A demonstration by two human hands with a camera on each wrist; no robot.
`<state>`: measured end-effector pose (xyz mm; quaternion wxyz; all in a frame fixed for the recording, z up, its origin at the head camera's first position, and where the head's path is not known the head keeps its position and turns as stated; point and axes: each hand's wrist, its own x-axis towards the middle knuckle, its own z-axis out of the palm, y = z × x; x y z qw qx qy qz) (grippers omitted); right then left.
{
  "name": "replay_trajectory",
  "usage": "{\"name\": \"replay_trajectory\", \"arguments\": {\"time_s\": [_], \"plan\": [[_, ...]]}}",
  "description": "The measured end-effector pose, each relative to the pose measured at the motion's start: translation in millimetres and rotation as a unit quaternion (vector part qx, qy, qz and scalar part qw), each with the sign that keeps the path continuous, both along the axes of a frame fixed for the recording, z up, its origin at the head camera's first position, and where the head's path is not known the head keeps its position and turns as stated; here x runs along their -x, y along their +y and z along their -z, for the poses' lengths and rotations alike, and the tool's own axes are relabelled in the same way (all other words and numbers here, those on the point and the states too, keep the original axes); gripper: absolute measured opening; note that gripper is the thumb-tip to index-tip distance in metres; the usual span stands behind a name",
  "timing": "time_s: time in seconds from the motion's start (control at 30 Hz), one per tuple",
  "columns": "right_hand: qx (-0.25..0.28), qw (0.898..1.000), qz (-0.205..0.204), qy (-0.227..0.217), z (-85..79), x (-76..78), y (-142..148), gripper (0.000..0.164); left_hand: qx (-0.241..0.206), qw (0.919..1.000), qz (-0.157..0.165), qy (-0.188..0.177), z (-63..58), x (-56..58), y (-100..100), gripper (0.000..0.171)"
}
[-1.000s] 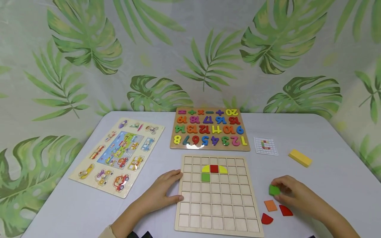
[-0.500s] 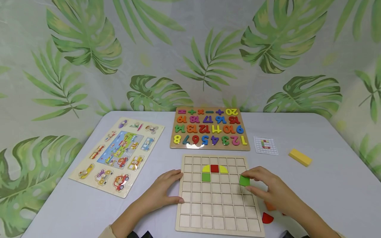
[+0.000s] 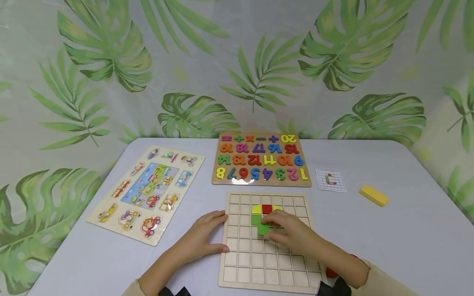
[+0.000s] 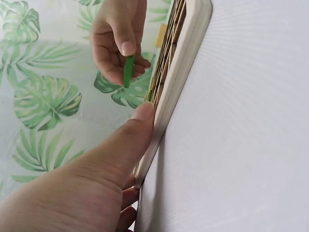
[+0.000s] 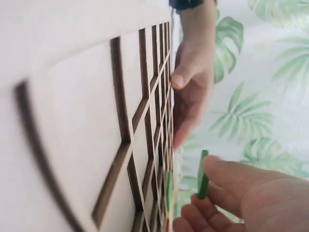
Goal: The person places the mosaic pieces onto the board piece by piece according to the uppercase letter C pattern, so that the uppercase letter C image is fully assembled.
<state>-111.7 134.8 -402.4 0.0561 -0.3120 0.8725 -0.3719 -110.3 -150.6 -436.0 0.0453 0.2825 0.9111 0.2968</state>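
My right hand (image 3: 290, 232) pinches a green square tile (image 3: 263, 229) between thumb and fingers. In the right wrist view this green tile (image 5: 203, 175) stands on edge, apart from the board's surface. The wooden grid board (image 3: 243, 259) bears a yellow quarter-round tile (image 3: 256, 210), a red square tile (image 3: 266, 209) and another green square tile (image 3: 255, 220). A second yellow quarter-round is mostly covered by my right hand. My left hand (image 3: 203, 235) rests at the board's left edge, its thumb (image 4: 143, 112) on the rim.
Right of the board lie a printed pattern card (image 3: 331, 181), a yellow block (image 3: 374, 195) and red pieces (image 3: 331, 272) partly under my right forearm. A number puzzle (image 3: 261, 181) stands behind; a vehicle puzzle (image 3: 159, 236) lies to the left.
My right hand has carried the green tile leftward from beside the loose pieces to over the board's middle. Its forearm now covers the orange tile. My left hand stays in place.
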Motion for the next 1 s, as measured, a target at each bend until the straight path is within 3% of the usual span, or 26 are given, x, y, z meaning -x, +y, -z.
{"name": "replay_trajectory", "arguments": {"time_s": [0.3, 0.77, 1.0], "plan": [[-0.044, 0.999, -0.006, -0.006, 13.2, 6.7, -7, 0.031, -0.005, 1.0, 0.003, 0.0, 0.1, 0.2, 1, 0.084], [-0.037, 0.999, -0.017, -0.004, 13.7, 7.1, -13, 0.02, -0.004, 1.0, 0.001, 0.005, -0.1, -0.1, 1, 0.083], [-0.06, 0.998, -0.007, -0.019, 12.4, 6.5, -14, 0.024, -0.005, 1.0, 0.0, 0.001, -0.3, -0.6, 0, 0.083]]}}
